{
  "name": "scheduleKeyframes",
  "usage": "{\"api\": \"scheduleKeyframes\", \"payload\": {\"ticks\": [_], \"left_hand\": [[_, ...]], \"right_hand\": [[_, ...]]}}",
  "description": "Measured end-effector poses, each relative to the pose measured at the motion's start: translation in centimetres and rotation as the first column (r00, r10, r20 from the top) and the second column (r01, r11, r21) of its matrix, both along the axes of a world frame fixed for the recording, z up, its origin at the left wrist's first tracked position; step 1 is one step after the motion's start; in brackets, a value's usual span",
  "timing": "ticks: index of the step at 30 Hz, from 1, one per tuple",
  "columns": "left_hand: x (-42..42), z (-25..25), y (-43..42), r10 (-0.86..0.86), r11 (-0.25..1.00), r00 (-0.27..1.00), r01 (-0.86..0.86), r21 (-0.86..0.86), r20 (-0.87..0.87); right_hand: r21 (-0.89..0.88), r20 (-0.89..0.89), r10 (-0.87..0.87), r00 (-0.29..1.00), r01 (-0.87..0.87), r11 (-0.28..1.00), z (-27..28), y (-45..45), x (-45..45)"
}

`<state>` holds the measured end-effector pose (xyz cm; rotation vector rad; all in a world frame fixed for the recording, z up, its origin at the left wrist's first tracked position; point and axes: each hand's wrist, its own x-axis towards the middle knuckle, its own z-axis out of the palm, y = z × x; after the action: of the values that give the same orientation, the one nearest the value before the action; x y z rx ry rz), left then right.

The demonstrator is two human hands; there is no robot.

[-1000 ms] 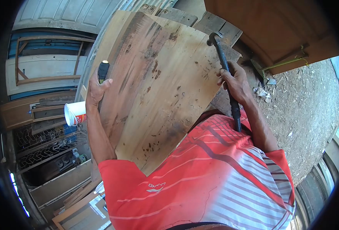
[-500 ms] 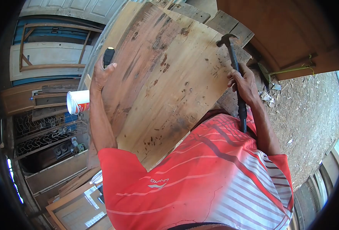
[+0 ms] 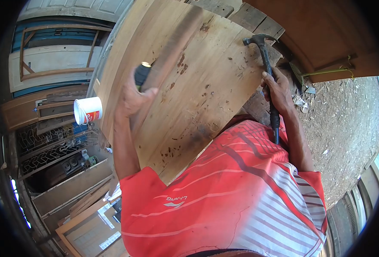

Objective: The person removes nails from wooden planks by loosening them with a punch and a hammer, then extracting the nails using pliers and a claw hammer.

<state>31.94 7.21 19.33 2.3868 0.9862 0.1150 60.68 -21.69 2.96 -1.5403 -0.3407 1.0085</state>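
Observation:
My left hand [image 3: 131,99] is closed around a black tool handle [image 3: 142,76] with a pale yellow end; the tool's working end is hidden. Its thumb also presses against a reddish-brown board [image 3: 168,55], blurred and seen nearly edge-on above a pale wooden panel [image 3: 193,103]. Dark stains and nicks mark the panel. In my right hand [image 3: 279,92] is a claw hammer [image 3: 264,53], gripped partway along its shaft. The hammer's head points away from my body, over the panel's right corner, and its dark grip end reaches my shirt.
A white bucket [image 3: 88,110] stands left of the panel. Farther left are wooden frames and a metal rack [image 3: 48,137]. A large brown board [image 3: 326,34] leans at the upper right, above a floor [image 3: 343,132] strewn with wood shavings.
The reddish-brown board has turned from its broad face to nearly edge-on, uncovering more of the panel. My left hand has moved right with it and the tool handle. My right hand stays nearly still.

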Motion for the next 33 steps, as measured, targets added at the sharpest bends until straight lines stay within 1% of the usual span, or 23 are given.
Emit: {"api": "scheduleKeyframes", "payload": {"ticks": [1, 3, 6, 9, 12, 14, 18, 19, 20, 21, 22, 23, 24, 25, 26, 28, 29, 30, 32, 33], "left_hand": [[1.1, -0.3, -2.9, 0.011, 1.0, 0.998, -0.01, 0.029, -0.057], [2.8, -2.4, -7.4, 0.094, 0.994, 0.978, -0.08, 0.079, -0.184], [2.2, -8.1, -10.6, 0.034, 0.971, 0.993, -0.007, 0.237, -0.109], [1.1, -11.0, -12.6, -0.097, 0.907, 0.995, 0.073, 0.415, 0.037], [0.0, -12.5, -14.3, -0.108, 0.941, 0.989, 0.069, 0.332, 0.1], [-0.9, -13.9, -14.9, -0.07, 0.96, 0.987, 0.028, 0.28, 0.141], [-0.7, -13.9, -15.5, 0.008, 0.985, 0.958, -0.057, 0.165, 0.287], [-0.4, -13.0, -15.8, 0.123, 0.989, 0.953, -0.14, 0.042, 0.277], [-0.5, -12.8, -15.8, 0.215, 0.976, 0.916, -0.19, -0.107, 0.339], [-0.4, -13.0, -15.7, 0.313, 0.94, 0.868, -0.225, -0.257, 0.385], [0.0, -13.2, -15.4, 0.412, 0.883, 0.811, -0.243, -0.401, 0.415], [0.9, -13.2, -14.9, 0.309, 0.938, 0.76, -0.142, -0.318, 0.572], [1.9, -13.0, -14.5, 0.34, 0.921, 0.712, -0.12, -0.371, 0.614], [3.1, -12.6, -14.1, 0.373, 0.903, 0.659, -0.096, -0.419, 0.653], [4.3, -12.3, -13.5, 0.406, 0.884, 0.6, -0.067, -0.463, 0.689], [7.0, -12.4, -12.0, 0.407, 0.874, 0.545, 0.001, -0.486, 0.733], [8.2, -12.9, -11.3, 0.407, 0.869, 0.514, 0.035, -0.493, 0.755], [9.5, -13.7, -10.9, 0.407, 0.867, 0.489, 0.058, -0.495, 0.771], [11.9, -15.1, -9.5, 0.398, 0.869, 0.438, 0.102, -0.485, 0.806], [12.6, -15.3, -8.8, 0.388, 0.859, 0.469, 0.127, -0.496, 0.793]], "right_hand": [[-0.003, 0.002, -0.003, 1.0, 0.003, 1.0, 0.0, 0.1, 0.0], [0.01, 0.005, 0.005, 1.0, -0.005, 1.0, 0.1, 0.1, 0.3], [-0.018, 0.049, 0.0, 0.999, 0.001, 1.0, 0.7, -0.4, 0.5], [-0.053, 0.116, -0.005, 0.993, 0.011, 0.999, 1.3, -1.1, 0.9], [-0.055, 0.138, 0.002, 0.99, 0.005, 0.998, 1.5, -1.5, 1.2], [-0.048, 0.162, -0.007, 0.987, 0.015, 0.999, 1.9, -1.6, 1.1], [-0.043, 0.214, 0.025, 0.977, -0.016, 0.999, 4.0, -2.2, -0.3], [-0.033, 0.231, 0.036, 0.972, -0.029, 0.999, 4.5, -2.3, -0.7], [-0.023, 0.244, 0.046, 0.969, -0.042, 0.999, 4.9, -2.6, -1.0], [-0.074, 0.293, 0.09, 0.952, -0.071, 0.995, 4.7, -3.0, -1.0], [-0.071, 0.403, 0.12, 0.907, -0.099, 0.993, 4.6, -3.3, -1.2], [-0.07, 0.508, 0.145, 0.849, -0.127, 0.989, 4.6, -3.6, -1.5], [-0.07, 0.607, 0.167, 0.777, -0.158, 0.985, 4.7, -3.9, -1.8], [-0.099, 0.634, 0.185, 0.751, -0.159, 0.982, 5.1, -4.1, -2.2], [-0.079, 0.615, 0.202, 0.762, -0.195, 0.978, 4.9, -4.3, -2.4], [-0.213, 0.661, 0.303, 0.686, -0.216, 0.953, 5.1, -4.1, -3.0], [-0.306, 0.552, 0.394, 0.735, -0.261, 0.916, 5.5, -3.7, -2.8], [-0.378, 0.477, 0.439, 0.762, -0.273, 0.885, 4.9, -3.9, -2.6], [-0.328, 0.457, 0.35, 0.818, -0.211, 0.921, 3.0, -4.8, -2.4], [-0.268, 0.463, 0.287, 0.839, -0.177, 0.947, 2.4, -5.1, -1.9]]}}
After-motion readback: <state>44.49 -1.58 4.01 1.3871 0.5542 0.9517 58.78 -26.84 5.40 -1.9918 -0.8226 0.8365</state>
